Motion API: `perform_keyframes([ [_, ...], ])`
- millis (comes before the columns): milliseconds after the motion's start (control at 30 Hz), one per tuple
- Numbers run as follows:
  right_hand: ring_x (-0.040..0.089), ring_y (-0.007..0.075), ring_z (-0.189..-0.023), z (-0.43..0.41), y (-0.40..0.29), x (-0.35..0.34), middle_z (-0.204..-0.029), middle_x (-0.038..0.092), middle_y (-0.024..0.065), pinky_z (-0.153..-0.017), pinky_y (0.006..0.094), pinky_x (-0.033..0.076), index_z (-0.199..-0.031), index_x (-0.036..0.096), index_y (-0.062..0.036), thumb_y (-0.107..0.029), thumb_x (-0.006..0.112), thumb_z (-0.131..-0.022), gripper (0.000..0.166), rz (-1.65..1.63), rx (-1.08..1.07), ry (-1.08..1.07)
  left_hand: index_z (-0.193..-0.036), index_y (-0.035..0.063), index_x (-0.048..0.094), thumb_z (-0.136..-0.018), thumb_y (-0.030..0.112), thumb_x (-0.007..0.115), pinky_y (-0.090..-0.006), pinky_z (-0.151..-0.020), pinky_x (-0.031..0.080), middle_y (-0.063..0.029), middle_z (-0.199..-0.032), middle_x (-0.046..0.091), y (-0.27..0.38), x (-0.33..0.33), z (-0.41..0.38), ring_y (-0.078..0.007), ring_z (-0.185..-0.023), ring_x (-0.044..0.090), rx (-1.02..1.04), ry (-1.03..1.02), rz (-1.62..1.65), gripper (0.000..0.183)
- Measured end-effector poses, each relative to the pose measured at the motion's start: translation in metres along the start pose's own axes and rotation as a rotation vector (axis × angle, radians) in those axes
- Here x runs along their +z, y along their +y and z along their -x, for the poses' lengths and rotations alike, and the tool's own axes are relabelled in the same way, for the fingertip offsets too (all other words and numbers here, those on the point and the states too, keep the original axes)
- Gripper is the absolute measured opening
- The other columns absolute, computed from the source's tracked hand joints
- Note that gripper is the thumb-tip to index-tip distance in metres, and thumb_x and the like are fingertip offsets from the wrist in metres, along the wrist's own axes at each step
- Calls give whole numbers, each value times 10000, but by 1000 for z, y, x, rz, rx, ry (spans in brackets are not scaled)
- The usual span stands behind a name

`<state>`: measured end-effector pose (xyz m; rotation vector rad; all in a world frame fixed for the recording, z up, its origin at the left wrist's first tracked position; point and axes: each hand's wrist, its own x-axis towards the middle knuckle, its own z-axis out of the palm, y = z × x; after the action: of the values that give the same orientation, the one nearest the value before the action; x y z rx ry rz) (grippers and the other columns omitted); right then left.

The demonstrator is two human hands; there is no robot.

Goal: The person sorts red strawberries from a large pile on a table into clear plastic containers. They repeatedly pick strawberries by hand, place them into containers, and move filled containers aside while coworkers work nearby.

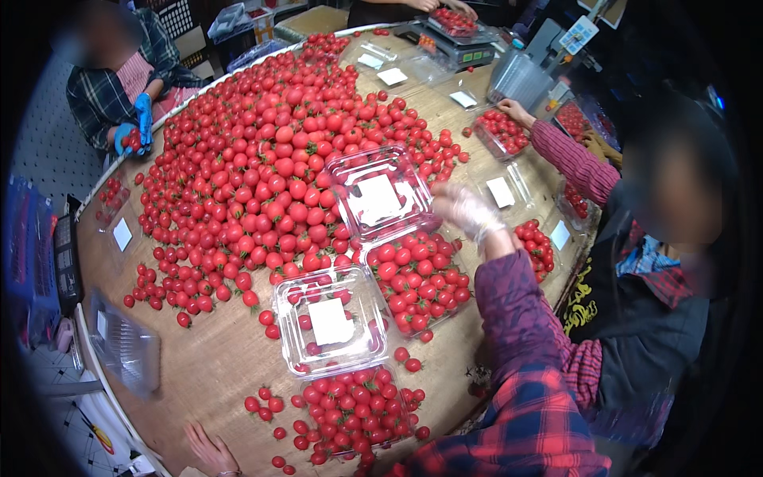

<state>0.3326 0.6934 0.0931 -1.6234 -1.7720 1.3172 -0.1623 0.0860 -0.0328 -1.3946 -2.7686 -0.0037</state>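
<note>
My right hand, in a clear plastic glove, is at the right edge of an open clear clamshell lid; its blurred fingertips do not show whether they grip it. This lid leans over the tomato pile, and its tray of cherry tomatoes sits in front. Nearer to me, a second open lid with a white label adjoins another tray heaped with tomatoes. My bare left hand lies on the wooden table at the bottom edge, fingers apart, holding nothing visible.
Loose tomatoes lie around the near tray. Empty clamshells are stacked at the left. A co-worker's hand touches a filled tray at right. Across the table, another person's blue-gloved hands hold tomatoes. A scale stands at the back.
</note>
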Motion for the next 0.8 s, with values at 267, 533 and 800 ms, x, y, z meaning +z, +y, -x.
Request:
perform_keyframes([
  [267,537,130,-699,64,95,-6,-850,623,24,-595,307,437,-1319,548,-47,-221,598,-856,497,-260,86,85,-1448,61,436,-997,397,422,-500,-1118,295,-224,-1459,429,31,-37,-9,-392,-1343,393,38,-36,-122,563],
  [533,579,189,-806,70,122,-22,-937,647,50,-706,369,467,-1263,583,-49,-206,566,-882,412,-674,167,640,-1473,101,431,-991,401,453,-521,-1122,298,-190,-1474,449,30,-51,-7,-358,-1345,418,42,-34,-130,568],
  [800,622,249,-913,104,81,24,-1024,671,76,-816,431,498,-1206,618,-51,-191,534,-907,341,-920,107,16,-1490,140,412,-1010,395,428,-492,-1147,266,-122,-1538,390,25,-30,-6,-305,-1403,363,44,-36,-143,544],
])
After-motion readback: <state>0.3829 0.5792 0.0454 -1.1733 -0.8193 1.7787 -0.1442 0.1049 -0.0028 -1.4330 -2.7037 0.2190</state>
